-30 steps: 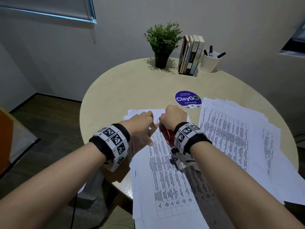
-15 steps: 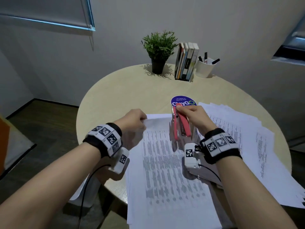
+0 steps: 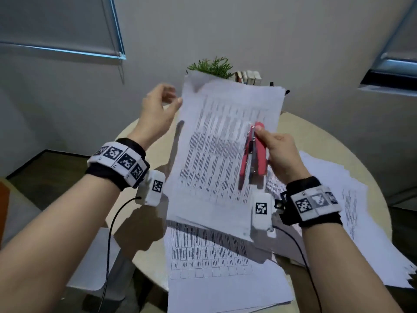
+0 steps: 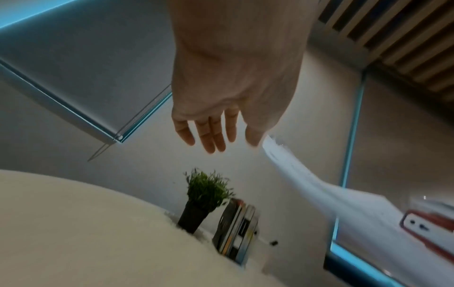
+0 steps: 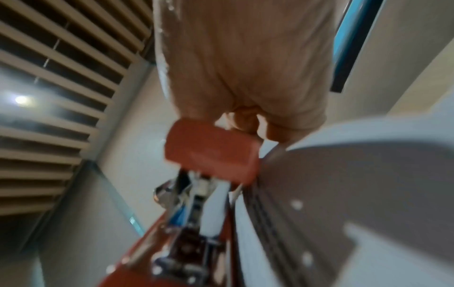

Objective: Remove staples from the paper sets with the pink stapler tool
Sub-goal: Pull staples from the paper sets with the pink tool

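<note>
With the left hand (image 3: pixel 158 111) pinching a lifted paper set (image 3: pixel 225 154) by its left edge and the right hand (image 3: pixel 279 154) gripping the pink stapler tool (image 3: pixel 252 157), this set looks finished, while a spread of sheets (image 3: pixel 352 222) on the right of the worktop (image 3: pixel 300 125) may remain.

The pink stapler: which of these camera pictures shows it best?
The head view: the pink stapler shows whole, hinged open, gripped by the right hand in front of the lifted paper. The right wrist view shows it close but blurred; the left wrist view catches only part of it at the right edge.
</note>
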`<action>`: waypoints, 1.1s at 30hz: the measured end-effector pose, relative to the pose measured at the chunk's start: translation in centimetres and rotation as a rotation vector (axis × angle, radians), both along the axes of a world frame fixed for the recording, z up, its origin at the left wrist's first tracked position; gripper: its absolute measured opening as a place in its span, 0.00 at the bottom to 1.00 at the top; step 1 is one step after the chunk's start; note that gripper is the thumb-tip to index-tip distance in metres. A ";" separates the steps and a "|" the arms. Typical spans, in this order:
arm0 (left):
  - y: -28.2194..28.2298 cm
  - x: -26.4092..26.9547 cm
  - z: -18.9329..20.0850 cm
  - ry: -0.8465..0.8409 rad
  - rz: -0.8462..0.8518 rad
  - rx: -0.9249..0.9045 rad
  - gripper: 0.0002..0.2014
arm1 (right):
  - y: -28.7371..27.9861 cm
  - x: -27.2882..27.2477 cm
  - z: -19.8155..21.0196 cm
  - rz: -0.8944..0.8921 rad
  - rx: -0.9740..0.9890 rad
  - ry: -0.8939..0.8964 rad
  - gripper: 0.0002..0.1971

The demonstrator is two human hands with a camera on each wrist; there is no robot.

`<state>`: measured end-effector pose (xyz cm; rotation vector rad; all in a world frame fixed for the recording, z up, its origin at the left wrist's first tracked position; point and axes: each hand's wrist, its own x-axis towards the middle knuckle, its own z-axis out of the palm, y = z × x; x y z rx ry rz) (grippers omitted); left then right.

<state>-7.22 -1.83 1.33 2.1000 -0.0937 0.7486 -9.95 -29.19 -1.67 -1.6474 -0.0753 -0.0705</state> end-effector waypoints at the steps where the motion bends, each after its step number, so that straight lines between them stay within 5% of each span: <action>1: 0.0 0.1 -0.7 0.023 0.015 0.005 0.15 | -0.9 0.2 0.6 -0.026 0.021 0.013 0.19; 4: -0.2 0.1 -4.1 0.311 -0.046 0.173 0.19 | -4.4 0.8 1.2 -0.114 0.045 0.061 0.16; 8: -1.6 -0.7 -9.0 0.704 -0.192 0.622 0.36 | -9.4 0.9 -0.1 -0.270 -0.074 0.152 0.19; 11: -3.0 -1.1 -10.9 0.773 -0.192 0.824 0.44 | -12.1 -0.1 -1.3 -0.334 -0.228 0.241 0.18; 14: -3.6 -1.2 -11.3 0.731 -0.155 0.924 0.38 | -13.7 -1.2 -2.1 -0.362 -0.389 0.333 0.22; 24: -4.3 -1.4 -10.4 0.682 -0.180 0.826 0.25 | -15.9 -0.1 -5.4 -0.508 -0.716 0.317 0.23; 31: -3.9 -1.5 -9.8 0.653 -0.202 0.482 0.03 | -13.7 0.4 -4.4 -0.491 -0.614 0.255 0.23; 33: -4.0 -1.6 -9.4 0.641 -0.226 0.408 0.04 | -12.5 0.5 -4.3 -0.446 -0.590 0.237 0.22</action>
